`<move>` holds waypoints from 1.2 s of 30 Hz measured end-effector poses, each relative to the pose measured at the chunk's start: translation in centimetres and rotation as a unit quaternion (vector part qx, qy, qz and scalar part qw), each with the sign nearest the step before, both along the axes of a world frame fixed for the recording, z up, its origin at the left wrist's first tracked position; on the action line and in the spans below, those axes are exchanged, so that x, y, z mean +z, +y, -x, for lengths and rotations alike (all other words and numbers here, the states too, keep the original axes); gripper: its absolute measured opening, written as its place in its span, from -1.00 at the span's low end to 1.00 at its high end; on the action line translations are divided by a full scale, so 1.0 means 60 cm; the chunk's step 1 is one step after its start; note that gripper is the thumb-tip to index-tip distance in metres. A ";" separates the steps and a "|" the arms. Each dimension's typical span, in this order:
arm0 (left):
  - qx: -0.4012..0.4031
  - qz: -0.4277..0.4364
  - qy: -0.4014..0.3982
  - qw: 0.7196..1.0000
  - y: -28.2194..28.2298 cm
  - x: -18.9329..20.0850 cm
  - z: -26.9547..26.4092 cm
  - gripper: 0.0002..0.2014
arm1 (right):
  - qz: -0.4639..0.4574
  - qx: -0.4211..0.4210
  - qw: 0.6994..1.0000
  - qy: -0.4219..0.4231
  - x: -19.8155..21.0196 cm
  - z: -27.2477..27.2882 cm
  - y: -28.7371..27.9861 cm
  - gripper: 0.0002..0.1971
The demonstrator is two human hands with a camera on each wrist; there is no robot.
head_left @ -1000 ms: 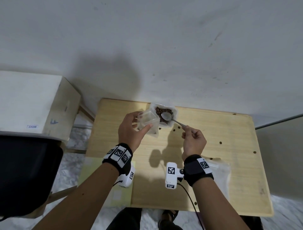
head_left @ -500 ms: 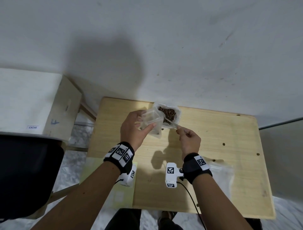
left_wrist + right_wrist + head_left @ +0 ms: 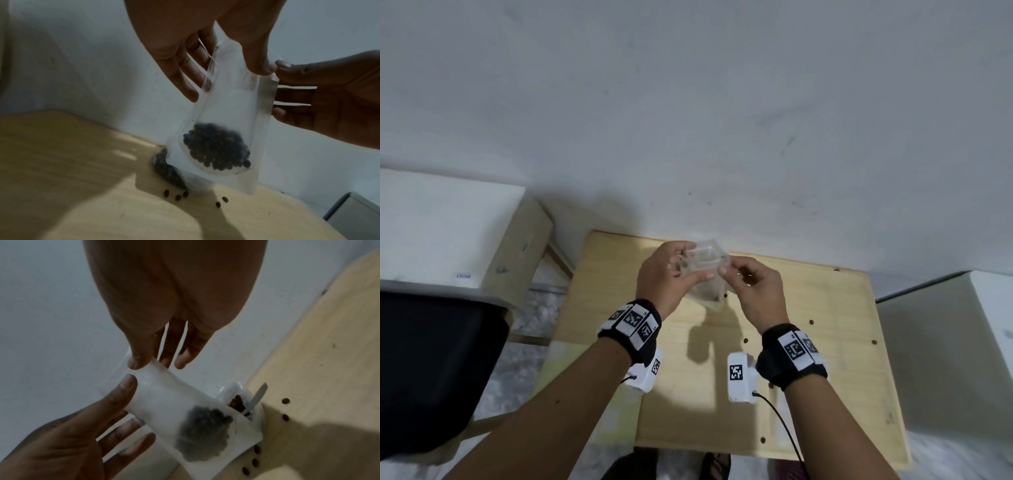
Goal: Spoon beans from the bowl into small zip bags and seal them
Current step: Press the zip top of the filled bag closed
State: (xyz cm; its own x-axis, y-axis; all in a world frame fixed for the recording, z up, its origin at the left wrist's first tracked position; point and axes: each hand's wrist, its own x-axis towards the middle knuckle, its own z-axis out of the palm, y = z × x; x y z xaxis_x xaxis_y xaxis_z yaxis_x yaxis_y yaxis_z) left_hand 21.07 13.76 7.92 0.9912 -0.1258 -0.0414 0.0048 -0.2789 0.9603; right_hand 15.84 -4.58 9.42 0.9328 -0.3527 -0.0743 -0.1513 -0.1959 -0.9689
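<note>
Pinching zip bag top | left hand | right hand | beans hanging below

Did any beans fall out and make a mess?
Yes. A few loose beans lie scattered on the wooden table near the bowl, outside the zip bag both hands hold.

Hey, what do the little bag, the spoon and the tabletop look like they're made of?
Bag: thin, frosted, translucent plastic; the beans show through it. Spoon: probably metal, grey with a dull shine. Tabletop: pale wood, maybe plywood, matte, with faint grain lines.
</note>
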 end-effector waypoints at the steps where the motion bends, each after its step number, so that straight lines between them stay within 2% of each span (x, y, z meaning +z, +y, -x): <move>1: -0.003 0.011 0.003 1.000 -0.002 0.011 0.002 -0.33 | -0.005 -0.011 1.000 -0.006 0.008 0.001 -0.005 -0.88; 4: -0.003 0.016 -0.023 1.000 -0.008 0.046 0.009 -0.46 | -0.017 -0.034 0.999 -0.033 0.036 0.007 -0.020 -0.95; 8: 0.037 0.041 -0.010 0.998 -0.021 0.087 0.020 -0.82 | -0.017 -0.044 0.997 -0.061 0.083 0.022 -0.045 -0.98; 14: 0.027 0.064 -0.051 0.996 -0.049 0.161 0.054 -0.96 | 0.008 -0.030 0.995 -0.099 0.144 0.050 -0.085 -0.94; 20: 0.013 0.029 -0.092 0.995 -0.088 0.211 0.079 -0.88 | 0.043 -0.008 0.987 -0.153 0.186 0.079 -0.109 -0.91; 24: 0.014 0.048 -0.102 0.993 -0.110 0.240 0.101 -0.94 | 0.007 -0.009 0.986 -0.165 0.209 0.094 -0.127 -0.91; 28: -0.005 0.052 -0.119 0.992 -0.122 0.261 0.114 -0.84 | -0.035 0.036 0.984 -0.170 0.232 0.112 -0.151 -0.93; 31: -0.021 0.039 -0.144 0.989 -0.136 0.279 0.128 -0.95 | -0.037 0.066 0.983 -0.165 0.247 0.127 -0.166 -0.92; 36: -0.036 0.030 -0.190 0.981 -0.165 0.295 0.156 -0.87 | -0.027 0.060 0.981 -0.185 0.260 0.147 -0.180 -0.90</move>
